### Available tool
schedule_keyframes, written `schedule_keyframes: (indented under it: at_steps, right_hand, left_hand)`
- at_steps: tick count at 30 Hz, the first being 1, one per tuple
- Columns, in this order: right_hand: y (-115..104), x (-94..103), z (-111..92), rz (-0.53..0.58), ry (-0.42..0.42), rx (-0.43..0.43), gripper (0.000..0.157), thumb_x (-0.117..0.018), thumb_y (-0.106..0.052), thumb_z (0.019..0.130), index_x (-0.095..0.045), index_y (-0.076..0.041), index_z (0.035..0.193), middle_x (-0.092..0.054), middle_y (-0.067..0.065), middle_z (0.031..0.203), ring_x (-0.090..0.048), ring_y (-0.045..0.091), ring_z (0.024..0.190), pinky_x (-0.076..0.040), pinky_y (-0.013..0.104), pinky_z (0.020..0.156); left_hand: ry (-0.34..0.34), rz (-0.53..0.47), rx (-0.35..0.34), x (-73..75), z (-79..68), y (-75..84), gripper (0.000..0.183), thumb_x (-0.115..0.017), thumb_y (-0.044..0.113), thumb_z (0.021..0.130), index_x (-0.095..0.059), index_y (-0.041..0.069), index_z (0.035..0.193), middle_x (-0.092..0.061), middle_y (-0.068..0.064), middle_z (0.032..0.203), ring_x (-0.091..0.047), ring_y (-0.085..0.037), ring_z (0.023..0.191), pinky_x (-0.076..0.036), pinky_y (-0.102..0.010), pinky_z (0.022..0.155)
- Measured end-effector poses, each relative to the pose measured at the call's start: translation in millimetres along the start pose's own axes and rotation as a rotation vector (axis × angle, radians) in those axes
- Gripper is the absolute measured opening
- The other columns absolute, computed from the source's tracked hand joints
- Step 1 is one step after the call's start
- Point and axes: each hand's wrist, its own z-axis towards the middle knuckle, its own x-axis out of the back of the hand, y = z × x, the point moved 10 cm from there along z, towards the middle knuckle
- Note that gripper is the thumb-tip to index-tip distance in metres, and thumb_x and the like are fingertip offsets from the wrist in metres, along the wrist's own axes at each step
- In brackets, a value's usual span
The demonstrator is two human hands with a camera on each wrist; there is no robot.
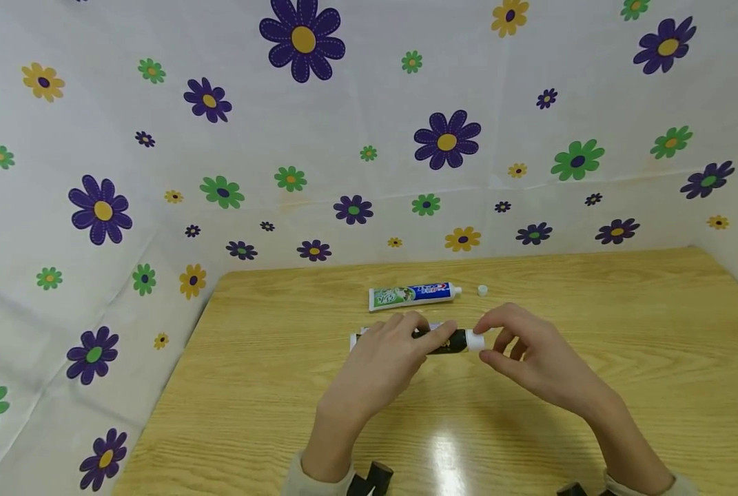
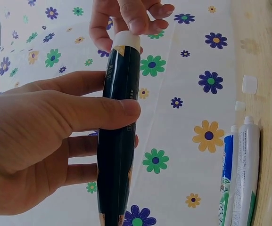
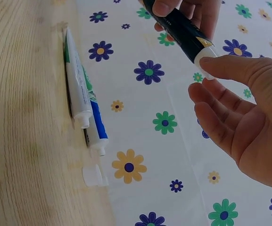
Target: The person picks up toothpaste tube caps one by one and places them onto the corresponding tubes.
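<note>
My left hand [image 1: 381, 362] grips a dark toothpaste tube [image 2: 119, 113] around its middle, thumb across the front. The tube is held above the table with its white cap [image 1: 475, 340] pointing to the right. My right hand [image 1: 539, 358] pinches that cap between thumb and fingertips. In the right wrist view the thumb lies on the cap [image 3: 206, 61], with the other fingers loosely bent below it. Behind the held tube lies a blue and green toothpaste tube [image 1: 413, 295], its nozzle bare. A white tube [image 3: 78, 84] beside it is mostly hidden by my left hand in the head view.
A small white cap [image 1: 482, 290] lies on the wooden table [image 1: 251, 386] near the blue and green tube's nozzle. A larger white cap [image 2: 250, 84] shows in the left wrist view. Flower-printed cloth [image 1: 369, 103] stands along the table's back and left side.
</note>
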Motion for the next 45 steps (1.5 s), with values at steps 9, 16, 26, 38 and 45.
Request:
schedule_keyframes:
  at_steps: [9,16,26,38,45]
  right_hand:
    - [5,-1.3,0,0.014,-0.023,-0.045,0.033,-0.074,-0.002,0.088,-0.063,-0.017,0.114,-0.063,-0.003,0.108,-0.059,0.006,0.075,-0.054,0.026,0.058]
    - [8,-1.8,0,0.027,-0.032,-0.062,0.029,-0.072,-0.005,0.090,-0.064,-0.016,0.115,-0.064,-0.003,0.104,-0.059,0.007,0.075,-0.053,0.026,0.060]
    - [13,-3.8,-1,0.074,-0.054,-0.128,0.021,-0.069,-0.012,0.094,-0.065,-0.017,0.114,-0.063,-0.006,0.096,-0.061,0.009,0.074,-0.052,0.027,0.058]
    - [17,-2.7,-1,0.093,-0.062,-0.152,0.015,-0.066,-0.013,0.096,-0.067,-0.015,0.111,-0.064,-0.007,0.085,-0.058,0.010,0.073,-0.051,0.027,0.057]
    - [20,-2.6,-2,0.096,-0.065,-0.180,0.011,-0.064,-0.014,0.098,-0.067,-0.015,0.109,-0.064,-0.005,0.084,-0.056,0.011,0.071,-0.049,0.026,0.057]
  left_hand:
    - [-0.006,0.002,0.003,-0.6,-0.5,-0.8,0.052,-0.074,0.011,0.090,-0.059,0.032,0.136,-0.064,-0.001,0.107,-0.060,-0.015,0.082,-0.048,-0.027,0.061]
    - [-0.002,0.001,0.000,-0.2,-1.0,-0.9,0.052,-0.074,0.011,0.090,-0.058,0.031,0.136,-0.064,-0.002,0.107,-0.060,-0.014,0.081,-0.048,-0.027,0.061]
    - [0.002,-0.007,-0.007,0.1,-1.5,-0.1,0.053,-0.073,0.009,0.090,-0.058,0.031,0.136,-0.064,-0.002,0.107,-0.060,-0.014,0.081,-0.048,-0.027,0.062]
    - [0.000,0.012,-0.010,1.7,0.5,3.3,0.054,-0.072,0.007,0.091,-0.058,0.031,0.137,-0.064,-0.003,0.108,-0.061,-0.015,0.082,-0.048,-0.027,0.061]
    - [-0.008,0.004,-0.004,1.4,1.2,3.4,0.054,-0.072,0.007,0.091,-0.058,0.032,0.137,-0.064,-0.002,0.108,-0.061,-0.015,0.083,-0.049,-0.028,0.064]
